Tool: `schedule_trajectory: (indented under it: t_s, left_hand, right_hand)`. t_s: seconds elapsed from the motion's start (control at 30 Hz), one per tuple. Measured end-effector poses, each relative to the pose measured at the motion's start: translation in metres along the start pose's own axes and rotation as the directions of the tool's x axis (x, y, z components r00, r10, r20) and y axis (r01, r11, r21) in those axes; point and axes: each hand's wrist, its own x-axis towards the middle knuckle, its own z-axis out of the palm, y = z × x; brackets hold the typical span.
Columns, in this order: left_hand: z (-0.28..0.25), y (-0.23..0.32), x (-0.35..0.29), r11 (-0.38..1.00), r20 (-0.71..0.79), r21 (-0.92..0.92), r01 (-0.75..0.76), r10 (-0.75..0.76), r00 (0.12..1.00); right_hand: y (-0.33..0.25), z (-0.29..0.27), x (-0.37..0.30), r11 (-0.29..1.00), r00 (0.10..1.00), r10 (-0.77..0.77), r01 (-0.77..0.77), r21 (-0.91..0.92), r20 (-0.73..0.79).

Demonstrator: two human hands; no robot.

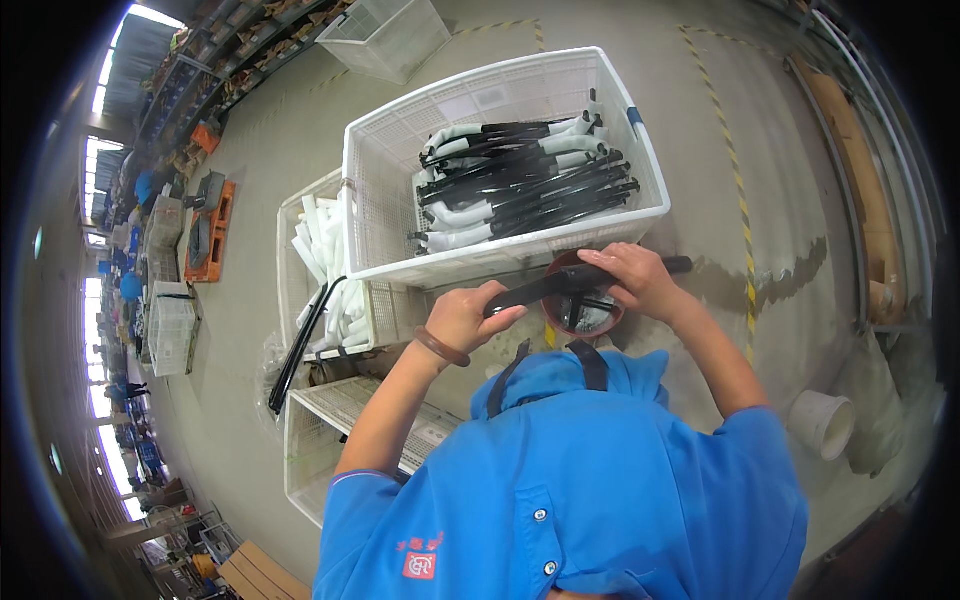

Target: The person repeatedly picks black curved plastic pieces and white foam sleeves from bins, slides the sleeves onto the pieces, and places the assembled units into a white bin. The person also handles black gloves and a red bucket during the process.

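A black tube (pixel 535 291) lies crosswise in front of me, held in both hands. My left hand (pixel 468 318) is closed round its left end. My right hand (pixel 640 280) grips it farther right, and the tube sticks out past that hand. Directly beneath stands a reddish-brown bucket (pixel 567 260) with liquid and black pieces in it, partly hidden by the tube and my right hand. Just beyond, a large white basket (pixel 390 268) holds a pile of black tubes (pixel 530 185), many partly covered by white sleeves (pixel 460 217).
To the left, another basket (pixel 284 250) holds white foam sleeves (pixel 325 235), with long black strips (pixel 300 350) across its edge. A white crate (pixel 300 450) stands near my left arm. A white bucket (pixel 822 424) lies at right. Yellow-black tape (pixel 740 190) marks the floor.
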Motion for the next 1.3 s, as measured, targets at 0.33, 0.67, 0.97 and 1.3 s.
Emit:
schedule_trajectory:
  t_s: [0.33,0.67,0.97,1.3]
  left_hand:
    - [-0.011,0.016,-0.029,0.993,-0.064,0.032,-0.111,0.113,0.992]
    - [0.01,0.013,-0.016,1.0,-0.024,0.008,-0.014,0.014,1.0]
    - [-0.065,-0.028,-0.071,0.98,-0.237,-0.098,-0.171,0.144,0.961]
    - [-0.03,0.025,-0.121,0.094,0.357,-0.921,0.379,-0.19,0.914]
  right_hand:
    - [-0.031,-0.045,0.057,0.652,0.634,-0.058,-0.561,0.51,0.771]
    - [-0.089,0.024,0.091,0.998,0.696,0.039,-0.057,0.002,0.717]
    - [-0.075,-0.014,0.139,0.951,0.886,-0.016,-0.13,0.281,0.464]
    - [-0.055,-0.083,0.154,0.927,0.907,0.278,-0.34,0.16,0.316]
